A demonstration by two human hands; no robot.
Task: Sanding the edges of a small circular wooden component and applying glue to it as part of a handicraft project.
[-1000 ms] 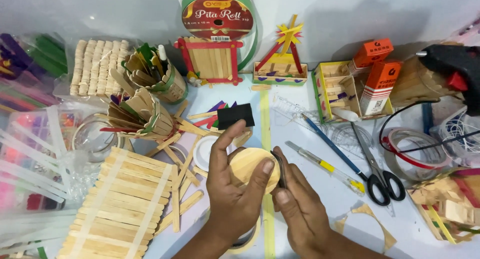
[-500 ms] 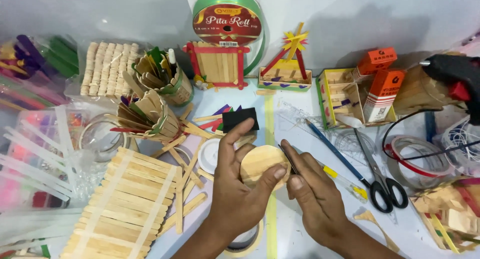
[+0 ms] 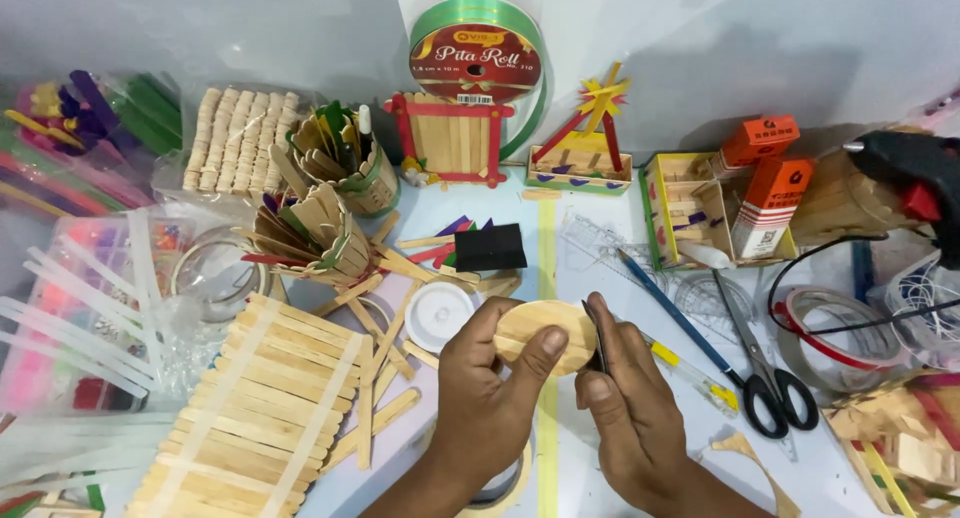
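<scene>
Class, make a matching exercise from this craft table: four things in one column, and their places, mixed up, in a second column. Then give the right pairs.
Things:
1. round wooden disc
2. scissors
3. green ribbon roll
4. black glue gun

Places:
A. far right edge of the table
B. standing against the back wall
C. held in the left hand, with the right hand at its edge
D. lying flat, right of the hands

Pairs: 1-C, 2-D, 3-B, 4-A
</scene>
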